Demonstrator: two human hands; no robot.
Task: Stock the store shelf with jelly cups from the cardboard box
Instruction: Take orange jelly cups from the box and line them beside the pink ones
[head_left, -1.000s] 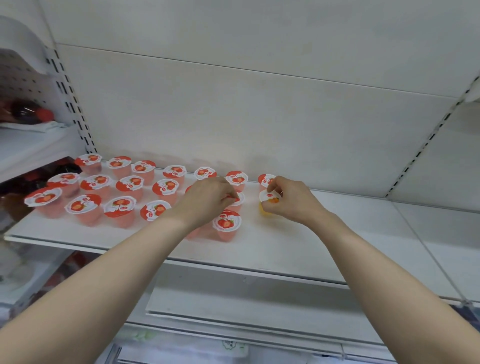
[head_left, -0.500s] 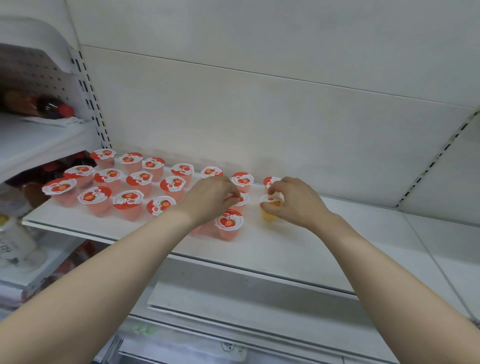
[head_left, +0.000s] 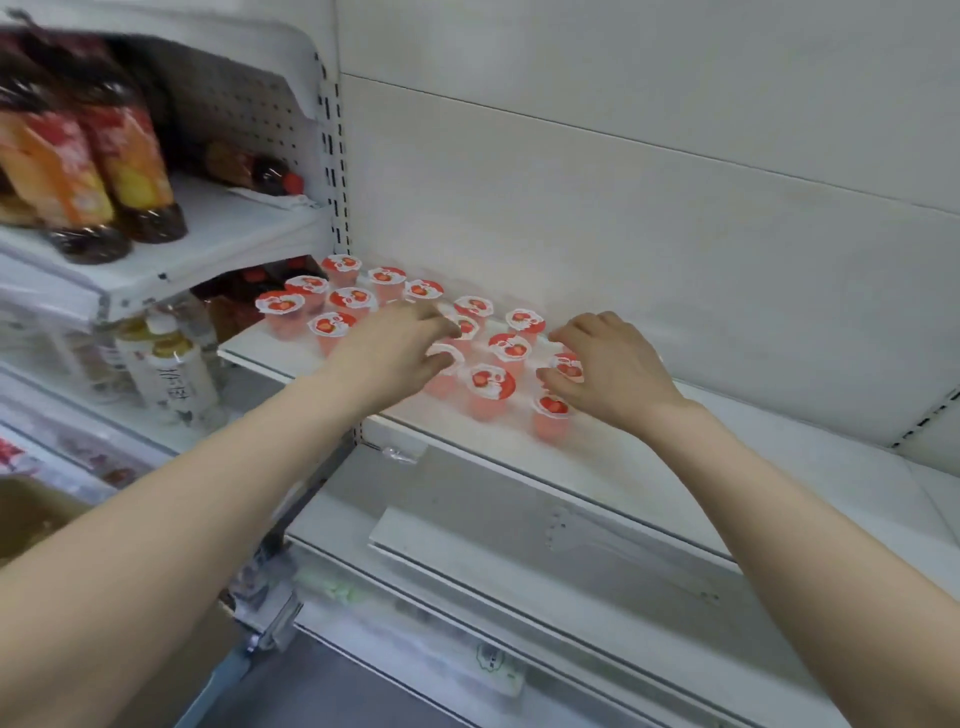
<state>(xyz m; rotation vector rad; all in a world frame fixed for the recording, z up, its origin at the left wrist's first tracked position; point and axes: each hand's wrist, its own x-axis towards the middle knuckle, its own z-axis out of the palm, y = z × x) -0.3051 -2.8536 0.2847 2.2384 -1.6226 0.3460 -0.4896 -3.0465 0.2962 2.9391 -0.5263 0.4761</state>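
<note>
- Dark bottles (head_left: 88, 156) with orange and red labels stand upright on the upper side shelf at far left. Behind them a red-capped bottle (head_left: 265, 176) lies on its side.
- Below that, pale bottles (head_left: 171, 374) with white caps stand upright.
- A brown shape (head_left: 26, 514) sits at the lower left edge, too blurred to tell what it is.
- The jelly cups (head_left: 491, 382) stand at the left end of the white shelf (head_left: 675, 457). All that show are upright, with their red-and-white strawberry lids facing up. Their rows run from the back left corner towards the front edge, slanting rightwards.
- The left hand (head_left: 395, 353) hangs over the middle of the cluster and is blurred. Its fingers are spread and only slightly bent, and no cup shows in their grasp. A white lid edge shows just beside the thumb.
- The right hand (head_left: 608, 374) is at the right end of the cluster, palm down. Its fingers bend over the rightmost cup (head_left: 569, 365) and its fingertips are at the lid. Whether they grip that cup or only touch it cannot be told.
- The front cup (head_left: 551, 415) stands nearest the front edge, just below the right thumb and upright.
- To the right of the hands the shelf is bare white up to its slotted upright (head_left: 930, 415).
</note>
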